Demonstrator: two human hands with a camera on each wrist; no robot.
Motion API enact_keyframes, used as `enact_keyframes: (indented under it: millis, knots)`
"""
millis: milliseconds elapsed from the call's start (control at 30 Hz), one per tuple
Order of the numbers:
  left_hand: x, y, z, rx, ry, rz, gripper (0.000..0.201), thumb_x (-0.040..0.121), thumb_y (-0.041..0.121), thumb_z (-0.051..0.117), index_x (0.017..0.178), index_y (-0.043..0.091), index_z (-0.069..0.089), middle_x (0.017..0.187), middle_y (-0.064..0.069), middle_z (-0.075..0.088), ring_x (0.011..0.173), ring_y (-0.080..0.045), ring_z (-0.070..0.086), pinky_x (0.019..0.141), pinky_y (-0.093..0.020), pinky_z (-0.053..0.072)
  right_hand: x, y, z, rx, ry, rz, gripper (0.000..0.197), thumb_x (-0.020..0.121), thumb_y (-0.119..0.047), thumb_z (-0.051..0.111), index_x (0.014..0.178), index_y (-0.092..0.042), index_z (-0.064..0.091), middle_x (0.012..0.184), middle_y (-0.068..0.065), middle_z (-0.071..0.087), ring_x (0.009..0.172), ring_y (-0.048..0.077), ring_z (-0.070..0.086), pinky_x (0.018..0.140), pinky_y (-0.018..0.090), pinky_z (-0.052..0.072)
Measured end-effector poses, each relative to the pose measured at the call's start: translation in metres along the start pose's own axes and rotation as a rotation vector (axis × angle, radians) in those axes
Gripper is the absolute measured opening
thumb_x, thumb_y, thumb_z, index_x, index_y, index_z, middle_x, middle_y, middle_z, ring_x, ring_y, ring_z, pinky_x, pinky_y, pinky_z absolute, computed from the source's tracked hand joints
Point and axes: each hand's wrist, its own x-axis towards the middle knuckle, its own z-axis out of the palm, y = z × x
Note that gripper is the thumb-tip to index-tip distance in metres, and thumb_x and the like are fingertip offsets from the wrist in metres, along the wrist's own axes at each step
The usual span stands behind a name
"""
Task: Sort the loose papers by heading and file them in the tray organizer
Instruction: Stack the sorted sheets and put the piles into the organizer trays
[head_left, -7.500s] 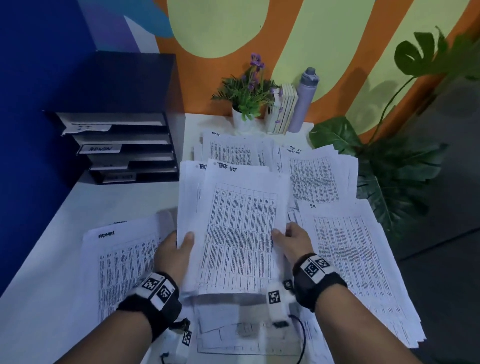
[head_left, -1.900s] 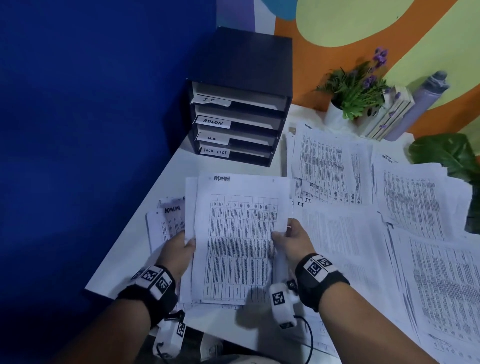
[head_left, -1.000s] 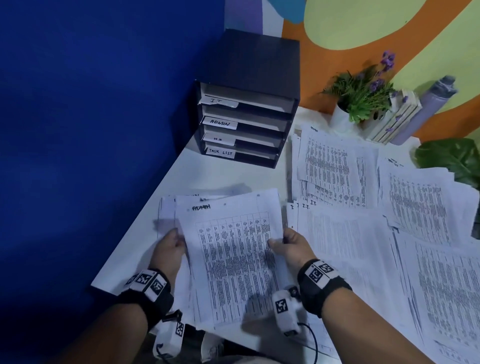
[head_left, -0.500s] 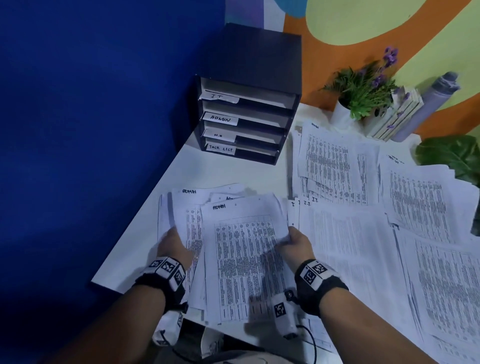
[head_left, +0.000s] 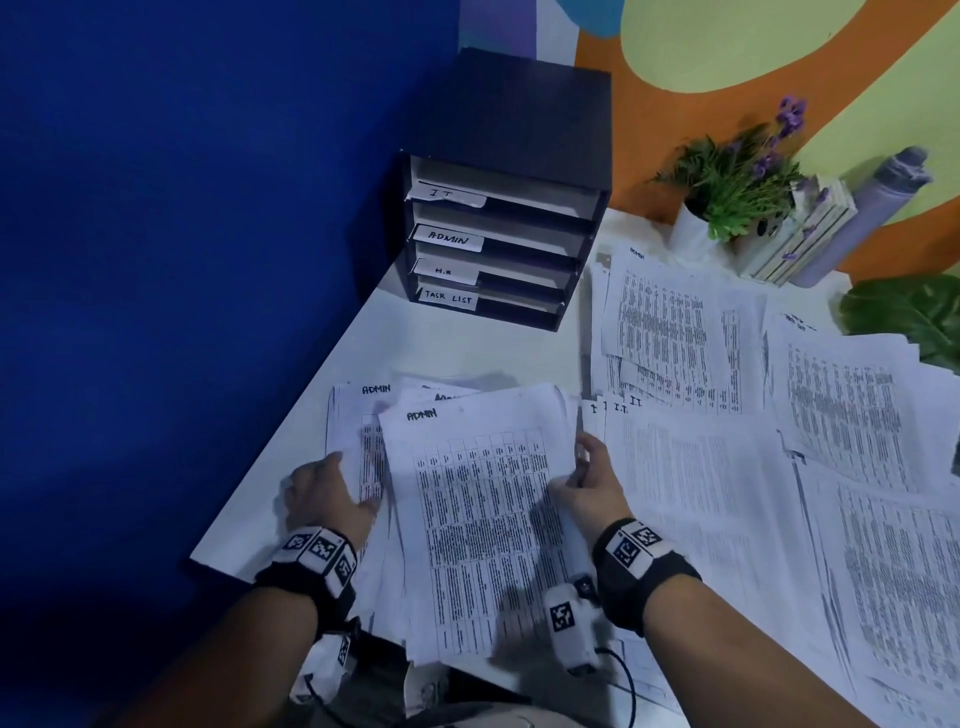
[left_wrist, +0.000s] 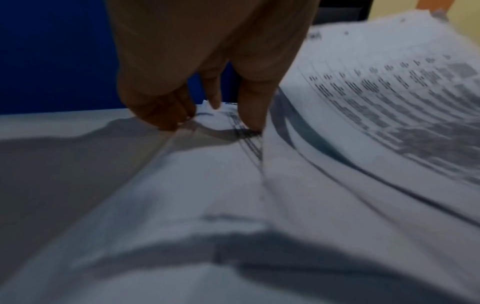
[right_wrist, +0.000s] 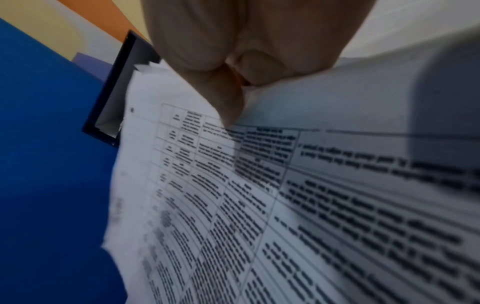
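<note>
Several sheets headed ADMIN (head_left: 470, 525) lie in a loose stack at the near left corner of the white table (head_left: 452, 353), the top sheet a printed grid slightly askew over the ones beneath. The right hand (head_left: 587, 491) pinches the right edge of that top sheet between thumb and fingers; the right wrist view shows the thumb (right_wrist: 223, 98) pressed onto the paper. The left hand (head_left: 324, 496) rests on the lower sheets at the stack's left side, its fingers bent with their tips (left_wrist: 249, 115) down on the paper; whether they grip the sheets cannot be told. Both wrists wear black bands with square markers.

Just right of the stack lie sheets headed I.T. (head_left: 691, 499), and further papers (head_left: 670, 338) cover the rest of the table to the right. At the far left of the table stands the black tray organizer (head_left: 504, 208), four shelves labelled, top to bottom, IT, ADMIN, H.R, TASK LIST. Beyond the papers, against an orange and yellow wall, sit a potted purple-flowered plant (head_left: 737, 182), some upright books (head_left: 800, 234) and a grey bottle (head_left: 862, 208). A blue wall fills the left.
</note>
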Motion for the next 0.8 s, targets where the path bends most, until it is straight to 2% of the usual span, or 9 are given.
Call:
enact_keyframes:
  millis: [67,167,233,333,400,500,633,733,800]
  knots:
    - [-0.001,0.001,-0.006,-0.021,-0.026,-0.048,0.094,0.077,0.032,0.082,0.151,0.013,0.027,0.150,-0.015,0.035,0.139,-0.031,0.031,0.113,-0.041,0.029,-0.002,0.003,0.001,-0.036,-0.034,-0.011,0.047,0.086,0.012,0.055,0.105,-0.031,0.051,0.069,-0.001,0.043,0.066,0.014,0.043,0.072,0.023,0.047]
    - [0.003,-0.002,0.000,-0.173,0.062,-0.005,0.085,0.069,0.015,0.086,0.141,0.009,0.041,0.135,-0.015,0.054,0.120,-0.033,0.053,0.101,-0.041,0.045,-0.006,0.004,0.002,-0.085,-0.066,0.012,0.039,0.088,0.011,0.053,0.078,-0.027,0.056,0.058,-0.005,0.048,0.060,0.012,0.044,0.061,0.015,0.044]
    - [0.002,-0.003,0.001,-0.326,0.142,0.011,0.059,0.077,0.007,0.076,0.131,0.009,0.052,0.121,-0.014,0.062,0.106,-0.033,0.060,0.091,-0.038,0.048,-0.009,0.002,0.003,-0.045,-0.084,0.024,0.036,0.087,0.011,0.054,0.083,-0.024,0.062,0.064,0.003,0.059,0.067,0.017,0.052,0.069,0.022,0.049]
    - [-0.002,-0.001,-0.001,-0.465,0.108,-0.014,0.032,0.095,0.013,0.055,0.127,0.008,0.056,0.118,-0.015,0.062,0.107,-0.034,0.059,0.090,-0.035,0.044,-0.009,0.000,0.003,0.017,-0.135,0.008,0.023,0.089,0.003,0.061,0.097,-0.018,0.068,0.087,0.010,0.072,0.082,0.020,0.062,0.086,0.034,0.051]
    - [-0.001,-0.004,-0.003,-0.519,0.084,-0.004,0.028,0.097,0.015,0.055,0.124,0.010,0.058,0.114,-0.011,0.064,0.106,-0.032,0.060,0.089,-0.034,0.045,-0.008,0.000,0.002,0.029,-0.135,0.008,0.016,0.089,-0.001,0.063,0.096,-0.015,0.068,0.080,0.000,0.072,0.081,0.019,0.062,0.084,0.034,0.051]
    - [0.001,-0.011,-0.006,-0.702,0.035,0.008,0.020,0.089,0.012,0.068,0.109,0.017,0.065,0.102,0.000,0.070,0.099,-0.027,0.065,0.087,-0.036,0.051,-0.004,-0.003,0.002,0.085,-0.116,0.027,0.021,0.087,0.000,0.065,0.100,-0.015,0.070,0.087,0.004,0.073,0.087,0.024,0.063,0.089,0.041,0.051]
    - [-0.004,-0.008,-0.009,-0.846,-0.045,0.022,0.034,0.076,0.005,0.081,0.094,0.030,0.067,0.095,0.007,0.073,0.090,-0.014,0.067,0.085,-0.035,0.052,-0.004,-0.008,0.004,0.151,-0.072,0.043,0.019,0.087,0.002,0.064,0.092,-0.015,0.071,0.078,0.000,0.072,0.080,0.021,0.062,0.089,0.045,0.051]
    - [-0.004,-0.007,-0.008,-0.863,-0.048,0.023,0.037,0.073,0.004,0.082,0.094,0.030,0.066,0.094,0.007,0.073,0.090,-0.012,0.067,0.085,-0.034,0.053,-0.003,-0.009,0.005,0.206,-0.029,0.057,0.019,0.087,0.004,0.065,0.084,-0.014,0.070,0.075,0.001,0.071,0.078,0.021,0.062,0.088,0.043,0.051]
    - [-0.003,-0.010,-0.005,-0.882,-0.032,0.022,0.026,0.079,0.015,0.081,0.096,0.030,0.067,0.094,0.010,0.073,0.091,-0.012,0.067,0.085,-0.034,0.053,-0.003,-0.008,0.006,0.229,0.002,0.054,0.021,0.086,0.005,0.065,0.082,-0.014,0.071,0.074,0.000,0.072,0.077,0.020,0.062,0.085,0.040,0.051]
